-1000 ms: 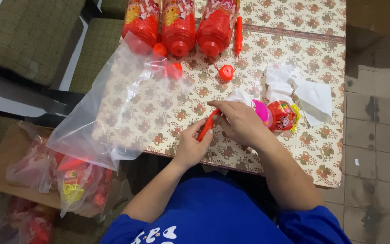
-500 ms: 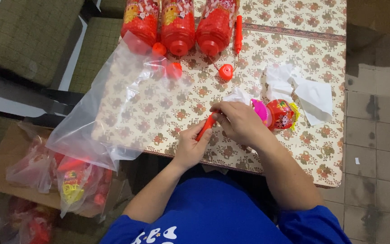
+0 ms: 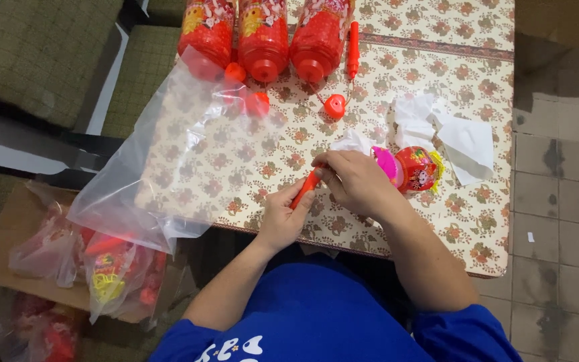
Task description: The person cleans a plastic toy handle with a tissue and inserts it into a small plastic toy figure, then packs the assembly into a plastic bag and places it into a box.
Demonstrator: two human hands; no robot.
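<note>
Currently both hands pinch one red plastic stick (image 3: 305,189) near table (image 3: 437,221) centre

Left hand (image 3: 283,216) is curled round the stick's lower end, probably to steady it; right hand (image 3: 356,181) has fingertips closed on its top end. Small red-and-pink lantern (image 3: 410,169) lies touching the right hand at 3 o'clock, three red lanterns (image 3: 263,33) at 12, clear plastic bag (image 3: 169,167) at 9

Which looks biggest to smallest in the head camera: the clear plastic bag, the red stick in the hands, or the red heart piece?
1. clear plastic bag
2. red stick, partly hidden by the hands
3. red heart piece
</note>
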